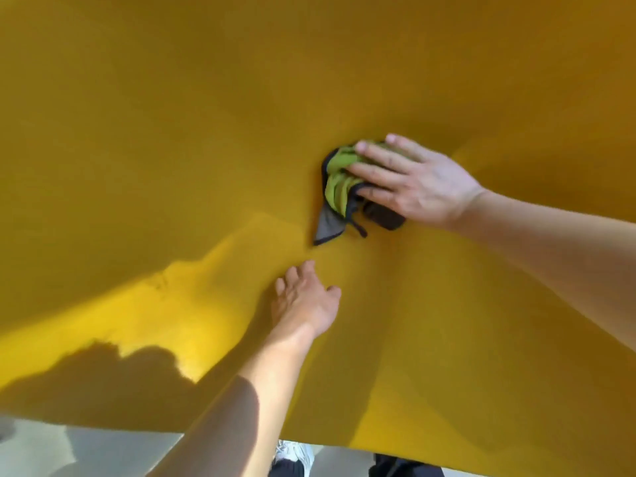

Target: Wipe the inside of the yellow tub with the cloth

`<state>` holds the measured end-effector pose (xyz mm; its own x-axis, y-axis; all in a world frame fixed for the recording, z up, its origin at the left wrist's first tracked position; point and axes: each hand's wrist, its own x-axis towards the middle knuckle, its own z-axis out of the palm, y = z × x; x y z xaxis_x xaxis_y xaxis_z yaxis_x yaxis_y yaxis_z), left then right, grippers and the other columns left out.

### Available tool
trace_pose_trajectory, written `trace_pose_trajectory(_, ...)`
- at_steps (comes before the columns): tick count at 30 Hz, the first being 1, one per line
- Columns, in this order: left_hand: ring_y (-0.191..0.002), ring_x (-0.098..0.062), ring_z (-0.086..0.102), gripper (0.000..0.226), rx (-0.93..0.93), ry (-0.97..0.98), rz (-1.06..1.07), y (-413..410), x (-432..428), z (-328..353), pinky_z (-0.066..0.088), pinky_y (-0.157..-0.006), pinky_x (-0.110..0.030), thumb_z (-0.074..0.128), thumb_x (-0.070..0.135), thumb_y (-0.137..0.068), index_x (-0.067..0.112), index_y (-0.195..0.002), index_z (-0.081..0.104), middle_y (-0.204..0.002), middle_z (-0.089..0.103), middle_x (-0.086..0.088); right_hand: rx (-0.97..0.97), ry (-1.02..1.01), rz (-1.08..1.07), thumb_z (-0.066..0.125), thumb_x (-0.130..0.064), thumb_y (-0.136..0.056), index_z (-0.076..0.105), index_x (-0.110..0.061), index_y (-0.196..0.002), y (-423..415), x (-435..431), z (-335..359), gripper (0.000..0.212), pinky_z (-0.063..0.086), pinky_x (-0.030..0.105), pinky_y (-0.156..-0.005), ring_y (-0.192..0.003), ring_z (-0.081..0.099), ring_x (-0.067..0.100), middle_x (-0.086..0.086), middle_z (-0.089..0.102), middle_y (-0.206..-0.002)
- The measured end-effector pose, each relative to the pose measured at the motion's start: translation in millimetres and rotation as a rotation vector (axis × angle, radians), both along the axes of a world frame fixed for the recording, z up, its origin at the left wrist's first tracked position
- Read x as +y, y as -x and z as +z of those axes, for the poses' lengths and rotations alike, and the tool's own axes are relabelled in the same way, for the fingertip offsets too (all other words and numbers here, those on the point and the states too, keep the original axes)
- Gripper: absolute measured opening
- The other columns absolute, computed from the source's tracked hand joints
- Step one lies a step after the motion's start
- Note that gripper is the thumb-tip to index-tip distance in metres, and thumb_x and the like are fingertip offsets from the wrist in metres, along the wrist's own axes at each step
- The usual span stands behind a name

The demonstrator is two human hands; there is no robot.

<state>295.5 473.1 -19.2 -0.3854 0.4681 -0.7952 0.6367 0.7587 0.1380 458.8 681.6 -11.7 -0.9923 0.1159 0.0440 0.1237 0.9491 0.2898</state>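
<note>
The yellow tub [172,132] fills nearly the whole head view; I look into its smooth inside. A crumpled green and grey cloth [339,187] lies against the tub's inner surface right of centre. My right hand [409,180] presses flat on the cloth, fingers spread over its green part, arm reaching in from the right. My left hand [304,301] rests with fingers apart on the bare yellow surface just below the cloth, holding nothing. A grey corner of the cloth hangs down toward the left hand.
Sunlight makes a bright patch [144,315] on the tub's lower left, edged by shadow. Below the tub's near rim [103,430] lies a grey floor [86,456], with a white shoe [296,454] and dark trousers.
</note>
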Motion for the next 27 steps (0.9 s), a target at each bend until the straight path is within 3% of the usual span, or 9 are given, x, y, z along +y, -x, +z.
trace_pose_trajectory(3,-0.142,-0.038,0.024,0.071,-0.043,0.104,-0.029,3.1,-11.8,5.2,0.025,-0.117,-0.041,0.051,0.049,-0.094,0.026,-0.154,0.020,-0.157,0.022,-0.006,0.292,-0.248,-0.171,0.050,-0.015,-0.105,0.065,-0.022,-0.127,23.0,43.7,53.8,0.028,0.040,0.057,-0.111,-0.138,0.047,0.040,0.009,0.051,-0.150)
trace_pose_trajectory(7,-0.145,-0.036,0.021,0.072,-0.055,0.090,0.006,14.3,-19.5,20.2,0.022,-0.118,-0.040,0.050,0.048,-0.095,0.026,-0.155,0.017,-0.158,0.021,-0.005,0.492,-0.253,-0.322,0.048,-0.015,-0.106,0.068,-0.021,-0.126,67.5,24.8,52.4,0.029,0.044,0.057,-0.108,-0.134,0.051,0.040,0.006,0.054,-0.148)
trace_pose_trajectory(9,-0.143,-0.034,0.023,0.072,-0.012,0.058,-0.026,28.9,-21.1,26.4,0.024,-0.117,-0.039,0.050,0.049,-0.094,0.026,-0.155,0.018,-0.156,0.025,-0.004,0.406,-0.173,-0.283,0.043,-0.014,-0.106,0.064,-0.021,-0.131,81.7,3.0,21.7,0.034,0.036,0.058,-0.113,-0.139,0.044,0.041,0.007,0.050,-0.151)
trace_pose_trajectory(13,-0.142,-0.030,0.026,0.073,0.088,0.025,-0.071,65.7,-23.2,37.8,0.029,-0.115,-0.040,0.049,0.050,-0.092,0.028,-0.154,0.019,-0.156,0.027,-0.001,-0.007,0.143,-0.132,0.035,-0.025,-0.101,0.065,-0.022,-0.131,84.2,-79.5,-46.0,0.043,0.030,0.056,-0.117,-0.146,0.034,0.039,0.005,0.046,-0.155)
trace_pose_trajectory(16,-0.140,-0.030,0.027,0.071,0.134,0.029,-0.066,90.8,-27.1,44.6,0.031,-0.112,-0.042,0.048,0.049,-0.092,0.027,-0.154,0.020,-0.156,0.028,-0.002,-0.167,0.246,-0.041,0.039,-0.022,-0.099,0.061,-0.021,-0.137,67.7,-105.8,-54.6,0.044,0.027,0.056,-0.118,-0.147,0.031,0.038,0.005,0.042,-0.157)
trace_pose_trajectory(19,-0.139,-0.029,0.029,0.069,0.174,0.015,-0.077,105.1,-31.2,52.5,0.032,-0.111,-0.041,0.047,0.048,-0.091,0.027,-0.153,0.023,-0.153,0.031,-0.002,-0.015,0.064,-0.046,0.039,-0.016,-0.101,0.069,-0.019,-0.124,53.9,-40.2,-18.6,0.038,0.032,0.060,-0.114,-0.140,0.044,0.039,0.008,0.055,-0.147)
trace_pose_trajectory(22,-0.138,-0.027,0.030,0.067,0.217,-0.037,-0.112,118.7,-35.3,58.3,0.031,-0.110,-0.040,0.046,0.047,-0.092,0.027,-0.152,0.025,-0.152,0.031,0.000,0.193,-0.110,-0.145,0.049,-0.011,-0.102,0.066,-0.017,-0.123,48.2,24.1,28.1,0.027,0.032,0.064,-0.112,-0.138,0.044,0.046,0.012,0.052,-0.149)
trace_pose_trajectory(24,-0.137,-0.026,0.029,0.065,0.285,-0.105,-0.159,129.8,-38.9,63.0,0.031,-0.109,-0.039,0.046,0.045,-0.091,0.027,-0.151,0.026,-0.153,0.030,0.001,0.324,-0.187,-0.230,0.053,-0.011,-0.102,0.065,-0.016,-0.123,67.1,26.6,42.4,0.025,0.035,0.064,-0.111,-0.137,0.044,0.048,0.014,0.051,-0.149)
trace_pose_trajectory(27,-0.140,-0.026,0.026,0.066,0.392,-0.179,-0.207,150.4,-42.4,79.5,0.031,-0.109,-0.040,0.047,0.043,-0.091,0.027,-0.151,0.026,-0.157,0.028,0.000,0.448,-0.169,-0.411,0.043,-0.009,-0.104,0.060,-0.012,-0.129,125.7,2.2,37.7,0.030,0.029,0.066,-0.113,-0.135,0.041,0.055,0.019,0.051,-0.148)
